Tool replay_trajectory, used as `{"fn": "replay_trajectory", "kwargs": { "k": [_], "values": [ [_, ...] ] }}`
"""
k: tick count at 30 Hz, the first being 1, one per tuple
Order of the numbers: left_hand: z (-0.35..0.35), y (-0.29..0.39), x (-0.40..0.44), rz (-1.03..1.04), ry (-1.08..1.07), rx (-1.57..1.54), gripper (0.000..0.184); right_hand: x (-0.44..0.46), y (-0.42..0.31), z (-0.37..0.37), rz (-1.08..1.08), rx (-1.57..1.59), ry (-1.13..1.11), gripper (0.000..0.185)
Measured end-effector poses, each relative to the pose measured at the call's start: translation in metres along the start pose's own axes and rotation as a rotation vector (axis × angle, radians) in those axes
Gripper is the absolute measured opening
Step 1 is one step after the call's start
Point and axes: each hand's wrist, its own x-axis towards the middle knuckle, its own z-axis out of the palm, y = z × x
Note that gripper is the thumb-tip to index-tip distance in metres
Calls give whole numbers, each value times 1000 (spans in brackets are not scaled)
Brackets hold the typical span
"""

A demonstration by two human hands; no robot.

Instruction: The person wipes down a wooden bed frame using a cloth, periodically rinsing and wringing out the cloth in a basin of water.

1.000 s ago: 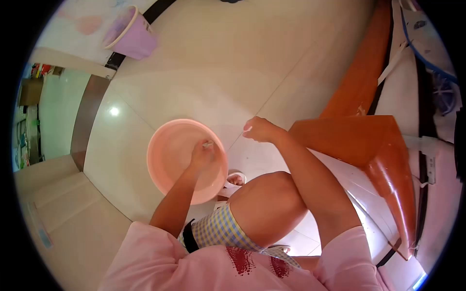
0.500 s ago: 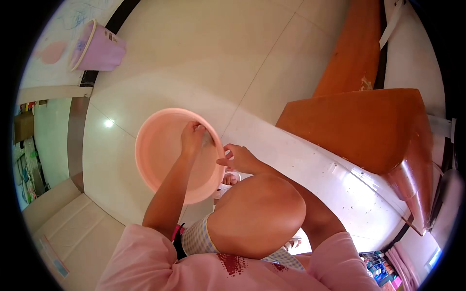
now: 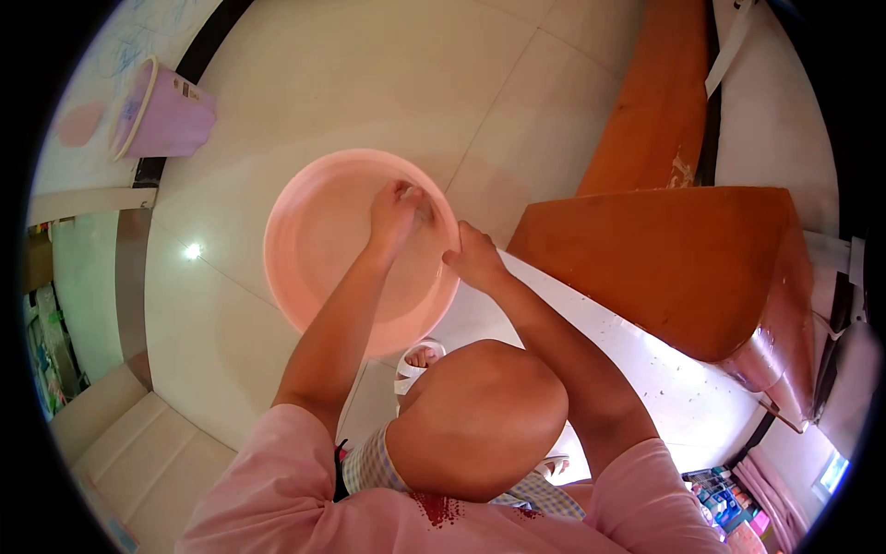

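A round pink plastic basin (image 3: 286,277) is held over the tiled floor, its inside facing up toward me. My left hand (image 3: 397,220) reaches into it, the fingers closed and pressed against the inner wall on the right. A small greyish patch shows beside those fingers; whether it is a cloth or something else I cannot make out. My right hand (image 3: 477,258) grips the basin's right rim, thumb on the inside and fingers around the outer side, partly hidden.
An orange-brown wooden piece of furniture (image 3: 655,268) stands to the right. A lilac bin (image 3: 171,115) sits by the wall at upper left. My bent knee (image 3: 489,406) and a sandalled foot (image 3: 423,357) are below the basin. Beige cushioned seating (image 3: 152,452) lies at lower left.
The basin has moved up and slightly right in view, both hands with it. My right hand's fingers, looser at the rim before, now close around it. My left hand stays inside by the wall.
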Motion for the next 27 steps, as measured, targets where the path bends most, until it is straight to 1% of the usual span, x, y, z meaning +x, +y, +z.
{"fn": "replay_trajectory", "kwargs": {
  "k": [2,4,5,7,8,9,10,11,12,13,14,15,16,17,19,20,21,22,23,25,26,27],
  "values": [
    [7,17,2,-19,-22,13,29,4,-1,-11,99,20,24,38],
    [9,21,2,-98,-133,-76,27,8,6,-13,88,28,34,37],
    [6,22,-1,-104,-131,-75,27,9,9,-13,74,36,43,36],
    [-8,19,-11,-120,-112,-267,25,3,-5,-20,88,12,38,35],
    [-17,18,-14,-123,-101,-266,25,0,-13,-20,94,-103,167,33],
    [-27,14,-17,-125,-36,-30,24,-3,-20,-19,96,-217,293,31],
    [-35,10,-21,-130,27,205,23,-7,-27,-19,88,-218,280,31],
    [-40,5,-26,-137,42,205,23,-11,-33,-19,-215,-258,414,28],
    [-41,0,-31,-85,70,334,23,-12,-37,-18,-521,-289,547,25],
    [-42,-5,-33,-33,93,463,24,-7,-38,-12,-527,-287,538,25],
    [-40,-9,-32,-40,102,462,24,-1,-36,-2,-505,-204,285,23],
    [-38,-11,-31,-60,79,626,24,5,-32,10,-477,-121,32,22],
    [-39,-13,-30,-77,54,790,24,12,-27,24,-448,-160,-12,25],
    [-42,-14,-28,-80,64,789,24,20,-22,35,-456,-162,-17,25],
    [-48,-20,-28,-121,105,517,24,27,-20,48,-439,-597,116,29],
    [-49,-31,-28,-123,108,519,24,29,-18,53,-443,-595,113,29],
    [-51,-51,-27,-54,95,139,22,31,-19,55,-385,-493,146,33],
    [-55,-54,-29,18,81,-242,21,33,-20,58,-331,-393,177,36],
    [-61,-58,-30,22,92,-241,21,41,-20,59,-342,-393,173,36],
    [-74,-55,-37,-308,-79,58,19,57,-5,68,-282,-227,-167,41],
    [-76,-62,-37,-311,-70,58,19,62,1,76,-286,-227,-175,41],
    [-76,-68,-35,-210,18,-54,21,66,1,83,-206,-45,-33,38]
  ]
}}
